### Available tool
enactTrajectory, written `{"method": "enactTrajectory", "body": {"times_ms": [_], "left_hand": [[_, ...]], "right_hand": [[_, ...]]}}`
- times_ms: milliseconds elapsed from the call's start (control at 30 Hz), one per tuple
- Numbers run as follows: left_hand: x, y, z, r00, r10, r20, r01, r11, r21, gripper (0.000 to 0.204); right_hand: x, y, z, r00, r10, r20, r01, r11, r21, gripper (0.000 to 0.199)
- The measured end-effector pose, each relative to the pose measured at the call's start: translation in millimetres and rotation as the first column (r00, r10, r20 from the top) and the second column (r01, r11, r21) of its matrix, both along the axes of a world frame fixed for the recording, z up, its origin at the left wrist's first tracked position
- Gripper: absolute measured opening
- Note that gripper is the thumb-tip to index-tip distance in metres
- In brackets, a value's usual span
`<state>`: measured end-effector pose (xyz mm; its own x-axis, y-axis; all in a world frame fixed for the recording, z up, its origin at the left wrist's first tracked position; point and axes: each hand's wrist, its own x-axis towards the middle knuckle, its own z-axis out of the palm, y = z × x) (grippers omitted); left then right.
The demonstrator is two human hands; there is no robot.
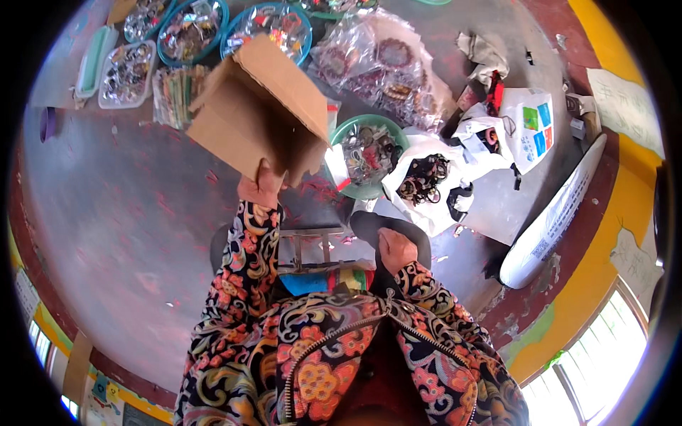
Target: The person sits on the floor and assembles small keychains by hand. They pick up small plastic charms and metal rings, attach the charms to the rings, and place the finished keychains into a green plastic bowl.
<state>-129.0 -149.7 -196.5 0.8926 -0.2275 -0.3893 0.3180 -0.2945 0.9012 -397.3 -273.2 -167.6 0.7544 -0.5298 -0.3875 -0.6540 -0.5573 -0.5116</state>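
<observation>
An open brown cardboard box (pixel 234 131) is tilted in front of me, its shadowed inside facing right. My left hand (pixel 263 186) grips its near lower edge, thumb up against the wall. Over my right knee rests my right hand (pixel 396 250), its fingers curled closed; whatever may be inside them is hidden. Just beyond that hand stand a green basin (pixel 403 130) of small packaged items and an open white bag (pixel 426 216) holding dark, ring-like pieces.
Blue basins (pixel 310 44) and a clear tray (pixel 149 89) of small packets line the far left. Clear bags of beaded bracelets (pixel 394 53) lie behind the green basin. A white printed bag (pixel 522 128) and a long white roll (pixel 547 220) are at right.
</observation>
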Motion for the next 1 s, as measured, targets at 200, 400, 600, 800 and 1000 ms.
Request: {"method": "enactTrajectory", "body": {"times_ms": [200, 400, 600, 800, 1000], "left_hand": [[9, 4, -4, 0.895, -0.288, 0.342, 0.251, 0.957, 0.148, 0.024], [-7, 4, 6, 0.776, -0.430, 0.461, 0.291, 0.893, 0.343, 0.020], [-72, 24, 38, 0.518, -0.640, 0.567, 0.443, 0.768, 0.462, 0.044], [-147, 53, 53, 0.340, -0.583, 0.738, 0.579, 0.748, 0.325, 0.039], [-189, 59, 69, 0.548, -0.575, 0.607, 0.749, 0.660, -0.051, 0.037]], "right_hand": [[24, 1, -36, 0.969, 0.148, 0.197, -0.143, 0.989, -0.041, 0.015], [33, 8, -37, 0.942, -0.061, 0.329, 0.054, 0.998, 0.028, 0.031], [3, 35, 3, 0.769, -0.365, 0.525, 0.171, 0.908, 0.382, 0.072], [-23, 55, 6, 0.673, -0.490, 0.555, 0.446, 0.867, 0.223, 0.028], [-123, -24, -18, 0.378, -0.646, 0.663, 0.581, 0.723, 0.374, 0.024]]}}
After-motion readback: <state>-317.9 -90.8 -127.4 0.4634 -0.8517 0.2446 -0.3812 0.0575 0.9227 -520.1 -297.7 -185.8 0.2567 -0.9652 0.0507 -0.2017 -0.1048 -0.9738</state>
